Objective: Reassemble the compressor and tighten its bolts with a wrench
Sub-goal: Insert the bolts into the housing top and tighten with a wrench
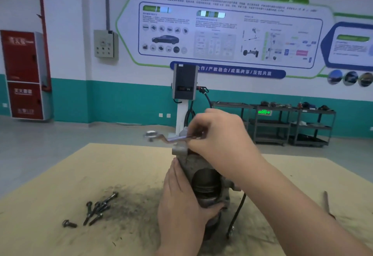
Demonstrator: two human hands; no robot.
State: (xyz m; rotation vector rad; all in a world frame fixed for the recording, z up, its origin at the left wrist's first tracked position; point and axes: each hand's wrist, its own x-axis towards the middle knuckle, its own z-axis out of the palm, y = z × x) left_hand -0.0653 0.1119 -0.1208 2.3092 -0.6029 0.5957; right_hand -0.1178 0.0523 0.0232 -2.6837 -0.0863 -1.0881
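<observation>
The grey metal compressor (203, 177) stands upright on the tan board (80, 175) in the middle of the view. My left hand (179, 201) grips its lower body from the left side. My right hand (220, 136) holds the shaft of a silver offset ring wrench (161, 137) above the compressor's top. The wrench's ring end sticks out to the left, free in the air. My right hand hides the top of the compressor, so any bolt there is out of sight. Several dark bolts (99, 209) lie loose on the board to the left.
A dark slim tool (237, 213) leans by the compressor's right side, and another thin tool (327, 201) lies at the board's right. Dark grime stains the board around the bolts. Beyond stand a charging post (184, 88), metal shelving carts (292, 124) and a red fire cabinet (24, 73).
</observation>
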